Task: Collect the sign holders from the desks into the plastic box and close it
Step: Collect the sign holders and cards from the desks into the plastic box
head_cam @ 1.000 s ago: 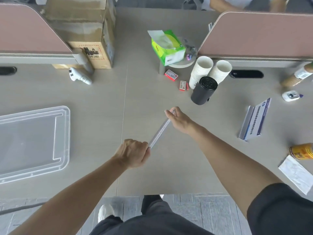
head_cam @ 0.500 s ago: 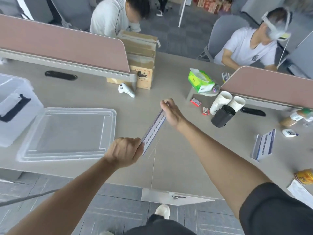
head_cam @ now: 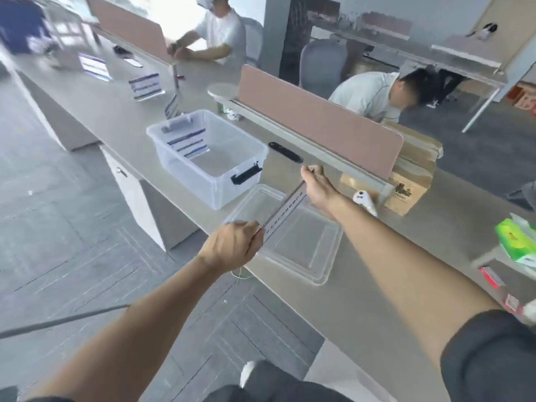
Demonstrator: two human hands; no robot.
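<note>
I hold a clear sign holder [head_cam: 285,208] with printed text by its two ends, edge-on above the desk. My left hand [head_cam: 232,243] grips its near end and my right hand [head_cam: 317,184] grips its far end. The holder hangs over the box's clear lid [head_cam: 319,256], which lies flat on the desk. Beyond it to the left stands the open clear plastic box [head_cam: 216,187] with a black latch; a sign holder [head_cam: 187,142] lies inside it. More sign holders stand further along the desk, one [head_cam: 145,85] upright and another [head_cam: 94,65] behind it.
A pink divider [head_cam: 319,117] runs behind the box. A white controller [head_cam: 365,200] and a cardboard box [head_cam: 412,181] sit to the right, with a green tissue pack [head_cam: 516,239] at the far right. Two people sit on the other side of the desks.
My view has swung left along the desk; the open box and further sign holders have come into sight. Both hands have kept hold of the sign holder, now above the lid.
</note>
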